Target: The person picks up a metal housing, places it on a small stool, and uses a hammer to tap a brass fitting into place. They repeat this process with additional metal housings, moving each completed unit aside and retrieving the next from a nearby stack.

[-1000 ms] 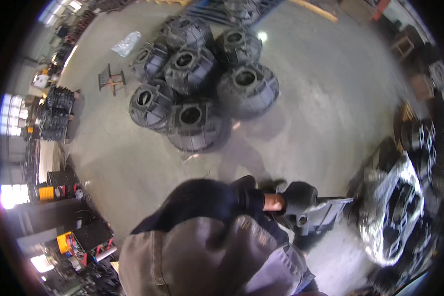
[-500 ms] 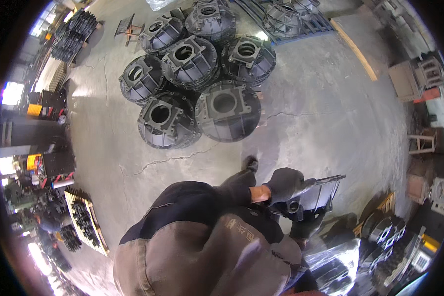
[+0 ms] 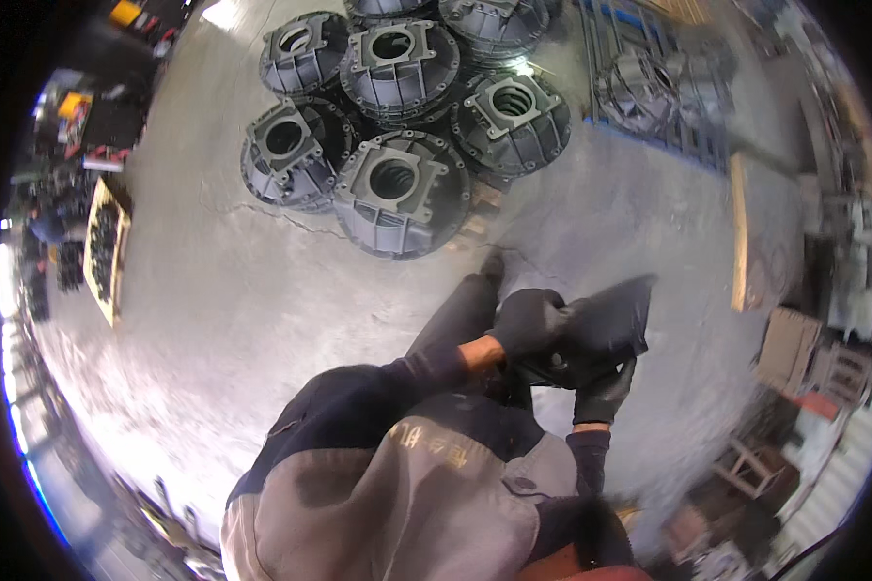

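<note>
I hold a dark metal casting [image 3: 606, 324] in front of my body, above the floor. It is broad and plate-like with a small round hole near its lower edge; its exact kind I cannot make out. My left hand [image 3: 531, 321], in a dark grey glove, is closed on the casting's left end. From below and to the right, my right hand [image 3: 606, 395], gloved too, grips its lower edge, with the fingers partly hidden behind it. Further ahead stand stacked grey bell-shaped housings [image 3: 397, 194] with square flanged openings.
Concrete floor [image 3: 203, 300] surrounds me. At the upper right lies a blue pallet [image 3: 639, 145] bearing more housings, beside a long wooden beam [image 3: 739, 232]. Along the right side stand a box [image 3: 787, 349] and a wooden stool [image 3: 751, 467]. A pallet of dark parts [image 3: 107, 242] sits at the left.
My view has swung to the right, and the housings sit higher in it. The casting has tilted, now showing a darker face. Both hands keep hold of it.
</note>
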`<state>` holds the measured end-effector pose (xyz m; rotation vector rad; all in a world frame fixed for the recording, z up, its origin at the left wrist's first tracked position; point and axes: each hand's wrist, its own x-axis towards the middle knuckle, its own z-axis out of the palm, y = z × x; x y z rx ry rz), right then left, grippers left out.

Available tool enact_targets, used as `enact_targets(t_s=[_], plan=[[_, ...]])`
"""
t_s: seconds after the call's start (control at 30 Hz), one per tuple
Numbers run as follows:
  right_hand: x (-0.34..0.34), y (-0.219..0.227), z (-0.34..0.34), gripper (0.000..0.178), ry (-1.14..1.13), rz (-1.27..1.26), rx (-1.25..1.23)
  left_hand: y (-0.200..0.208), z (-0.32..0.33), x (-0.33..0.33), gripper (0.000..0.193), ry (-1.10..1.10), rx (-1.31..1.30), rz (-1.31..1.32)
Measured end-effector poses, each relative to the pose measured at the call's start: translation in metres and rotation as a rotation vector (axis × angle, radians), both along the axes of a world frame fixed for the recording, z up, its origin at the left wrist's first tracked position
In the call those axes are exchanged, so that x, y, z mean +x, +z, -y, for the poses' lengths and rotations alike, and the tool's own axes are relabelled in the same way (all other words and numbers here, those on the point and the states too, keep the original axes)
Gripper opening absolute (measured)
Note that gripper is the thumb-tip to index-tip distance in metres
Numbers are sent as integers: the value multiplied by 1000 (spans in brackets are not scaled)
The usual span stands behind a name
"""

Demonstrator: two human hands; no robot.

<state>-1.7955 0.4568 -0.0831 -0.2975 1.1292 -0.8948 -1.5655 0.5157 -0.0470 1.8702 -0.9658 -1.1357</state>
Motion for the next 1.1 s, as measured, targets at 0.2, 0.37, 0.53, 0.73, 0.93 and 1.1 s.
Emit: enact_targets(t_s=[0.2, 0.37, 0.53, 0.73, 0.93, 1.1], plan=[[61, 2, 141, 25, 398, 50, -10, -34, 62, 31, 60, 472, -119, 100], [144, 13, 219, 38, 663, 71, 12, -45, 100, 81, 45, 521, -293, 92], [239, 14, 283, 41, 1048, -108, -140, -44, 125, 129, 42, 994, -190, -125], [361, -38, 365, 53, 1337, -327, -256, -101, 0, 80, 37, 1517, 127, -5], [461, -116, 413, 61, 1781, -650, -659, -91, -38, -181, 33, 2426, 361, -354], [512, -156, 413, 54, 1995, -749, -1136, -64, 82, -274, 36, 1987, 980, -353]])
